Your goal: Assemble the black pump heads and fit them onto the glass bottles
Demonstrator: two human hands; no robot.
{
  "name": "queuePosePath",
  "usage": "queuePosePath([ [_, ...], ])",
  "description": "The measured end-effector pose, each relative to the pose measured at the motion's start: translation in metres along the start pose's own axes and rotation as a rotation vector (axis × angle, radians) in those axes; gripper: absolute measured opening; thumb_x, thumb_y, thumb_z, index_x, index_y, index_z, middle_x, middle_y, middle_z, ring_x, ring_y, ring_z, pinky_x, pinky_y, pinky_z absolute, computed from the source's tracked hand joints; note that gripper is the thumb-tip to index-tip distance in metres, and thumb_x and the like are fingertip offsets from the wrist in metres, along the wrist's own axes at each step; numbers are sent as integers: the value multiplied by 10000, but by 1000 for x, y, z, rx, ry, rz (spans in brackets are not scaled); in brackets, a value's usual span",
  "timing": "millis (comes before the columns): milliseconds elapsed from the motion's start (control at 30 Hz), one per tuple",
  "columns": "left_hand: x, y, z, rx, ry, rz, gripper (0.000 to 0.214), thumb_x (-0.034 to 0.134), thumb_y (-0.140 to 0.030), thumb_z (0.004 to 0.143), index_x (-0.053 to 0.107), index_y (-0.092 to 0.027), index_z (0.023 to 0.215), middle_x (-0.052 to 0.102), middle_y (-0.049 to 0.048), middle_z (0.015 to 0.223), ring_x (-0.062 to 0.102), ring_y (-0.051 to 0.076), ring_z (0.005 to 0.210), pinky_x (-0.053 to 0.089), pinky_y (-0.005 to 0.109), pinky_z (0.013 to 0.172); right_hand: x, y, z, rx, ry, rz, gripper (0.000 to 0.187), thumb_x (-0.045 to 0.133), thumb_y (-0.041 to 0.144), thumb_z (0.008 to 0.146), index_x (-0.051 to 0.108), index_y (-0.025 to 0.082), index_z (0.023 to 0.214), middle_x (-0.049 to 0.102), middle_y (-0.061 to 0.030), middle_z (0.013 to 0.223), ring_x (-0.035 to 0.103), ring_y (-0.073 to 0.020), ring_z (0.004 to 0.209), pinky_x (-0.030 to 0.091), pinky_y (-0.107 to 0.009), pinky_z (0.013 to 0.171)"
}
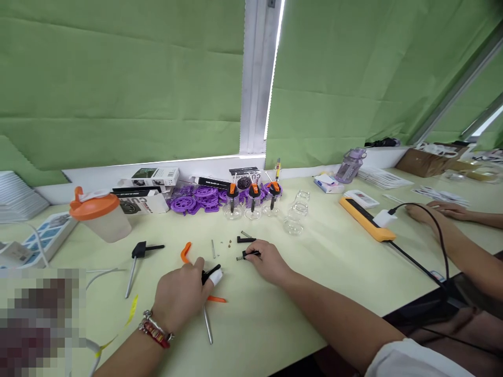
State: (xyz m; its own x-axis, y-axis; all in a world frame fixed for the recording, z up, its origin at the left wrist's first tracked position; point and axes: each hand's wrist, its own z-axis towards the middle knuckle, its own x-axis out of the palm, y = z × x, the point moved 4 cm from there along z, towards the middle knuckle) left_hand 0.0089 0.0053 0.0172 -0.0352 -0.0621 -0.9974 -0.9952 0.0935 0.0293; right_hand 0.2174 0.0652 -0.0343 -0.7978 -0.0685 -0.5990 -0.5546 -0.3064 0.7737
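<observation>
My left hand (178,293), its thumb wrapped in white tape, is closed on a black-headed part with a metal rod (208,327), like the black-headed part (139,250) lying to its left. An orange curved lever (186,252) lies just beyond the fingers, and another orange piece (217,299) shows beside the thumb. Between thumb and fingers my right hand (269,262) pinches a small black piece (251,253), with a coil spring (239,258) at its left end. A similar black piece (245,239) lies just beyond, close to another spring (245,234). A metal pin (213,248) and several tiny parts lie between the hands.
Three orange-and-black assemblies (254,196) stand along the back by purple wheel-like parts (194,199). Clear glass-like cups (294,225) stand right of them. An orange-lidded jug (104,217) is at left, a yellow power strip (365,220) at right. Another person's hand (426,217) rests far right.
</observation>
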Motion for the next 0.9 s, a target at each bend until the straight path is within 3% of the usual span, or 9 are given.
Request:
queuePosePath([
  [200, -14, -24, 8, 196, -218, 16, 292, 390, -384, 883, 611, -194, 883, 606, 84, 889, 576, 233, 801, 395, 324, 645, -2, -2, -1, 38, -8, -12, 87, 596, 190, 792, 681, 207, 802, 667, -30, 868, 575, -203, 904, 425, -322, 800],
  [367, -10, -60, 36, 385, -94, -14, 207, 458, -130, 790, 663, -148, 809, 631, 118, 873, 574, 265, 883, 395, 378, 780, -3, -2, 0, 55, -23, -3, 74, 619, 178, 774, 686, 203, 792, 654, -36, 846, 575, -201, 890, 428, -321, 801],
  [500, -3, -76, 53, 382, -10, -19, 250, 455, -74, 763, 697, -129, 789, 661, 150, 852, 602, 292, 874, 381, 411, 795, -4, -3, 1, 62, -22, 17, 75, 627, 165, 763, 686, 206, 785, 648, -32, 837, 573, -198, 882, 429, -319, 805],
  [900, 0, -65, 55, 342, -30, 30, 292, 420, -28, 728, 675, -158, 669, 685, 120, 756, 598, 253, 822, 359, 378, 766, -9, -12, 4, 157, -30, -16, 71, 638, 228, 767, 701, 214, 797, 596, -49, 902, 564, -178, 813, 435, -318, 784],
])
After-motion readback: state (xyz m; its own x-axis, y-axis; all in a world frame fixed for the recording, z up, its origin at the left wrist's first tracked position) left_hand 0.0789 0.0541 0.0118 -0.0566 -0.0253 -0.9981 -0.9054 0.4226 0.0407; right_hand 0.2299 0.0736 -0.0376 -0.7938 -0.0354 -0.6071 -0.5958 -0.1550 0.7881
